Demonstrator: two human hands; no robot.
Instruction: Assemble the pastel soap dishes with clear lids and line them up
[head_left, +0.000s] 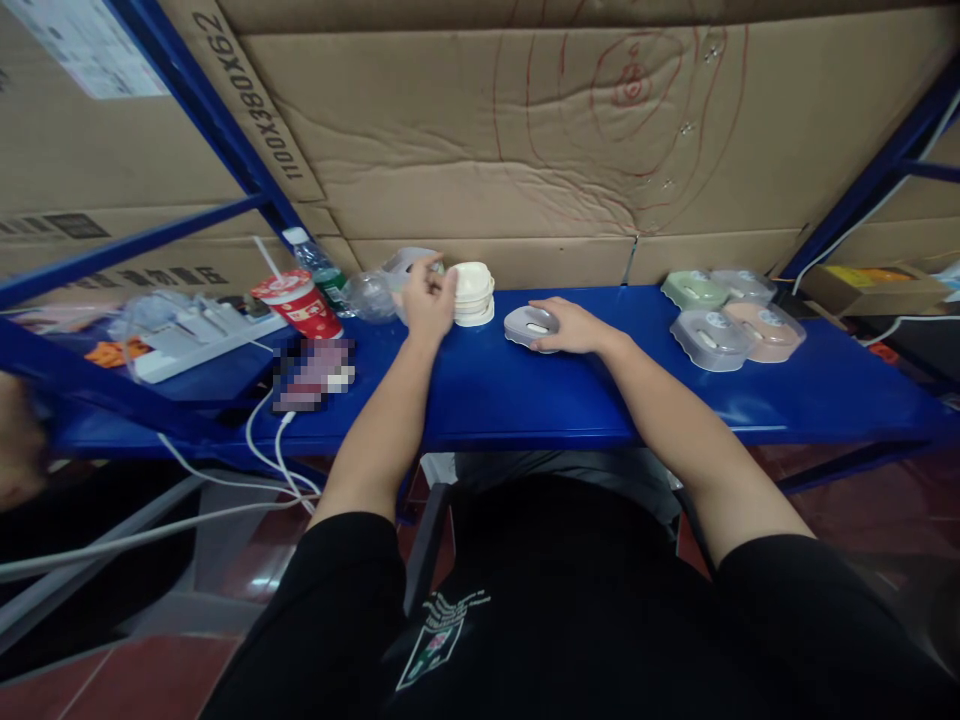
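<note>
On the blue table lies a small grey plastic case (519, 324) with a clear lid and a pale oval on top. My right hand (568, 326) wraps around its right side. Left of it stands a stack of cream plastic pieces (474, 292). Close against the stack's left side is my left hand (429, 298), its fingers bent but apart, with nothing visible in them. Behind that hand, partly hidden, are clear plastic lids (405, 259) and some crumpled clear plastic (370, 296).
Several finished-looking lidded cases in green (694, 289), grey (709, 340) and peach (765, 332) sit at the right. At left are a red cup with a straw (302, 303), a water bottle (319, 268), a power strip (214, 345) and cables. Cardboard (450, 130) walls the back.
</note>
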